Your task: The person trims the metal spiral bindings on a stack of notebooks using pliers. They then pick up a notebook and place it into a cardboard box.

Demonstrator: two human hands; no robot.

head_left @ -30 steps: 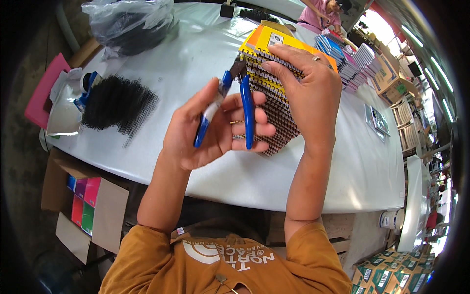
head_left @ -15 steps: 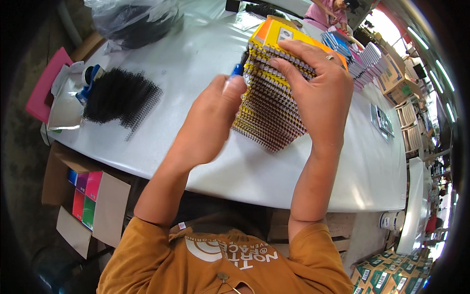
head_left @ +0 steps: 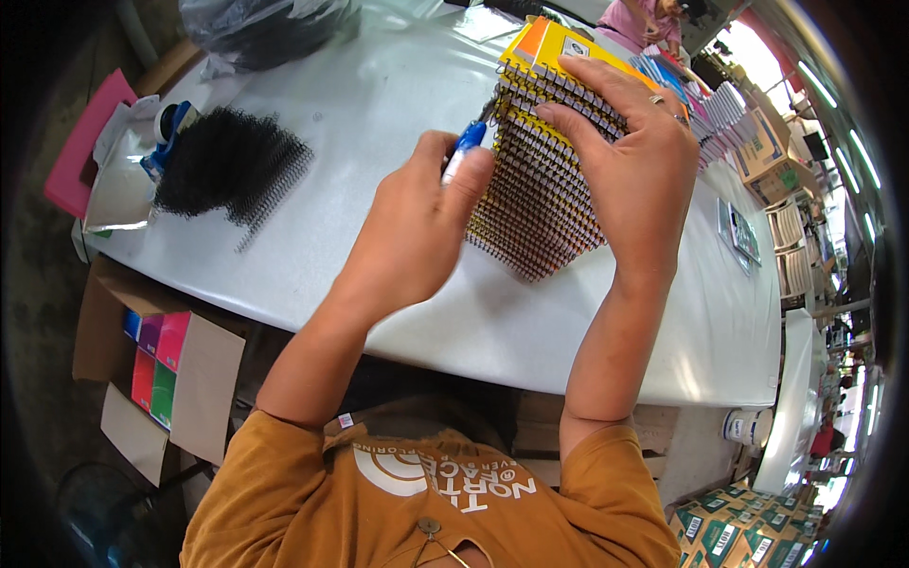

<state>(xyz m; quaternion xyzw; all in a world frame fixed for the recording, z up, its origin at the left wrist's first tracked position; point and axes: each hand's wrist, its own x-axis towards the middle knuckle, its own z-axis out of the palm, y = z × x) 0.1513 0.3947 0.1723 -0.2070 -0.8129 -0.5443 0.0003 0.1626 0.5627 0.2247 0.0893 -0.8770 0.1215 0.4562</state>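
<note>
Head: notebooks [head_left: 544, 194] (yellow) against right fingers [head_left: 611, 83], pliers [head_left: 471, 135] in left fingers [head_left: 471, 177].

A bookbinding workshop: the white worktop [head_left: 454, 327] carries stacked spiral-bound notebooks [head_left: 540, 194], a heap of black binding coils [head_left: 222, 170] and piles of books [head_left: 722, 121]; a co-worker [head_left: 627, 26], cardboard cartons [head_left: 739, 530] and strip lights [head_left: 864, 158] surround it.

Desk [head_left: 720, 322]: white, shiny top
Floor [head_left: 43, 284]: dark, left of the desk
Slats [head_left: 542, 409]: wooden, below the desk's near edge
Chairs [head_left: 786, 227]: pale, right of the desk
Tube lights [head_left: 812, 81]: lit, beyond the desk's right
Opening [head_left: 743, 47]: glaring, past the desk's far right
</note>
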